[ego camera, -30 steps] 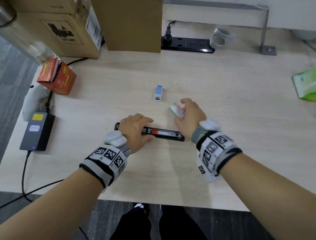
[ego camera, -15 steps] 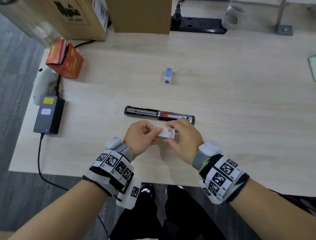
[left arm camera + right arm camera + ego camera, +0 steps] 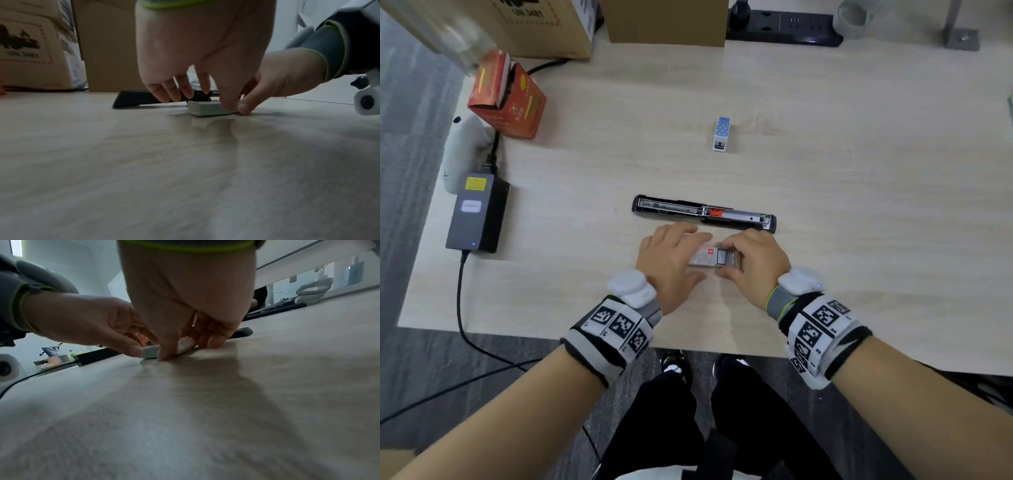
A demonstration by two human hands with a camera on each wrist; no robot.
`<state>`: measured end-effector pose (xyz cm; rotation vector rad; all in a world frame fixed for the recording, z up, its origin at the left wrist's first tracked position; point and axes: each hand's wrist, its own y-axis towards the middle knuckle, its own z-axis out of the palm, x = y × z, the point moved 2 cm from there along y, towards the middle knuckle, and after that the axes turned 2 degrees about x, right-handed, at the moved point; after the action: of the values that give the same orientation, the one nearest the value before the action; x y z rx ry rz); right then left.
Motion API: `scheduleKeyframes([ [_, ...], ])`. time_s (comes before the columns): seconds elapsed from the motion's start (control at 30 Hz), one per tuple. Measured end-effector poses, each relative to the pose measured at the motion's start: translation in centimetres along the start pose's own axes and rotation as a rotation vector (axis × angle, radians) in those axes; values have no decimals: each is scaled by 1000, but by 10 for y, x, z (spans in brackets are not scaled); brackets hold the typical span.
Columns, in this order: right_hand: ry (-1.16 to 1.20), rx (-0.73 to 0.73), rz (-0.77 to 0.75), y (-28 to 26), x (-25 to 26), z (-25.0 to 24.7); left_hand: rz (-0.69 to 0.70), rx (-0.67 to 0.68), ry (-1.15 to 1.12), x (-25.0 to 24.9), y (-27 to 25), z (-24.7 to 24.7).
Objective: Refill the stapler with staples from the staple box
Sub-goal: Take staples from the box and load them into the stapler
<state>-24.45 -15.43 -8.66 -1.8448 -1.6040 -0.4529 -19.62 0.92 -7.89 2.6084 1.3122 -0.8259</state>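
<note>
The black stapler (image 3: 703, 214) lies opened flat on the table, its metal staple channel and orange pusher facing up. Just in front of it, the small white staple box (image 3: 702, 258) rests on the table between both hands. My left hand (image 3: 697, 257) grips the box sleeve between thumb and fingers. My right hand (image 3: 726, 258) pinches the inner tray (image 3: 724, 256), which sticks out of the sleeve's right end. In the left wrist view the box (image 3: 207, 108) sits under my fingers, the stapler (image 3: 141, 99) behind it. The right wrist view shows the box (image 3: 151, 352) low on the table.
A small blue dotted box (image 3: 722, 133) stands beyond the stapler. An orange carton (image 3: 508, 96) and a grey power adapter (image 3: 476, 212) with its cable sit at the left. Cardboard boxes (image 3: 667, 20) and a power strip (image 3: 784, 25) line the back. The table's front edge (image 3: 517, 334) runs under my wrists.
My left hand left the stapler and joined the right hand on the staple box. Both hands brought the box down in front of the stapler, and its tray now sticks out to the right.
</note>
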Motion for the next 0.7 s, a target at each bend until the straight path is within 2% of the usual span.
scheduleKeyframes([
  [0.1, 21, -28, 7, -1, -4, -2, 61, -4, 9, -2, 8, 9],
  [0.27, -38, -126, 18, -5, -16, -4, 58, -31, -55, 3, 12, 11],
  [0.57, -41, -161, -7, -4, -4, -4, 4, 17, -96, 5, 15, 10],
  [0.7, -43, -126, 7, -2, -1, -2, -4, 28, -108, 4, 16, 11],
])
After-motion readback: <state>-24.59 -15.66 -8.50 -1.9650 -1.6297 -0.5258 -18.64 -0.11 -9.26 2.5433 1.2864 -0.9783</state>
